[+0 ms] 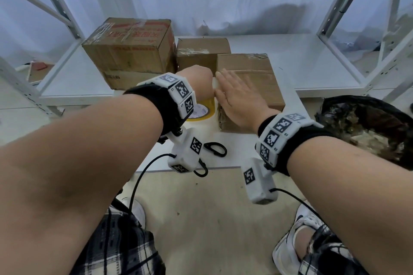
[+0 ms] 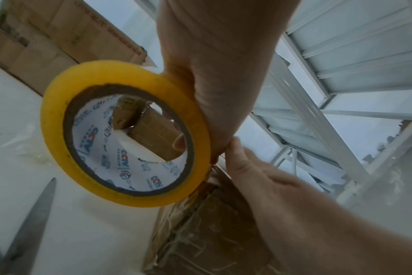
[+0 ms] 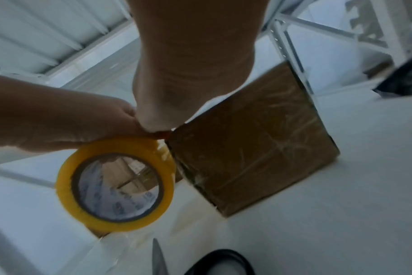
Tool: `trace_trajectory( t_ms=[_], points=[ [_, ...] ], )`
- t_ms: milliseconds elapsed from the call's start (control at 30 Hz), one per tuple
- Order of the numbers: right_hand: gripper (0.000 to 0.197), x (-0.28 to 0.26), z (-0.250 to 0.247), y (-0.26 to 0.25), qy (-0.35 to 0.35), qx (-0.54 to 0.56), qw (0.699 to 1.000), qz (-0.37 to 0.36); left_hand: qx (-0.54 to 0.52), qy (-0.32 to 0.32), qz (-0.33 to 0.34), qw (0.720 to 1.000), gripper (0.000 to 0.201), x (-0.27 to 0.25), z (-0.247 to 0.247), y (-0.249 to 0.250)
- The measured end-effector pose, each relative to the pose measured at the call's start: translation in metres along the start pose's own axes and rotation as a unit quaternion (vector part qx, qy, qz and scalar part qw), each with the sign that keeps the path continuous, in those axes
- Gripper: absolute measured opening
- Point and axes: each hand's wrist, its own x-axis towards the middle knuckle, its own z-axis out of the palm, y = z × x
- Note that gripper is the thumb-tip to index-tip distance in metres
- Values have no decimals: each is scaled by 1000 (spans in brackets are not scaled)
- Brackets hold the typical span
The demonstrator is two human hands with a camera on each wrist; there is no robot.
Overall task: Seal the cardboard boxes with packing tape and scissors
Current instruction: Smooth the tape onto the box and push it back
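Observation:
A brown cardboard box (image 1: 252, 78) stands on the white table (image 1: 312, 62), old clear tape across its top. My right hand (image 1: 234, 94) lies flat on the box's left top edge with straight fingers, pressing down. Just left of it my left hand (image 1: 197, 80) grips a yellow roll of packing tape (image 1: 204, 110), held upright against the box's left side. In the left wrist view fingers (image 2: 179, 143) show through the roll's core (image 2: 120, 141). The right wrist view shows the roll (image 3: 115, 184) beside the box (image 3: 252, 148). Scissors (image 1: 214, 148) with black handles lie on the table in front.
A large printed carton (image 1: 129, 51) and a smaller box (image 1: 201, 51) stand behind at the left. A black bag (image 1: 366, 127) sits at the right. White metal rack posts (image 1: 335, 6) flank the table. The scissor blades (image 2: 28, 223) lie open near the tape roll.

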Motion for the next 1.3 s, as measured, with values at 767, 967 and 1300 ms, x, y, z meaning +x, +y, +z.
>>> trace_trajectory(
  t_ms=[767, 967, 1300],
  points=[
    [61, 7, 15, 4, -42, -20, 994, 98, -26, -45, 1, 999, 54, -2, 11, -34],
    [66, 11, 19, -1, -16, -35, 991, 132, -37, -11, 12, 999, 56, -2, 14, -38],
    [67, 14, 23, -15, -17, -82, 983, 161, -11, -6, 56, 998, 37, -2, 20, -22]
  ],
)
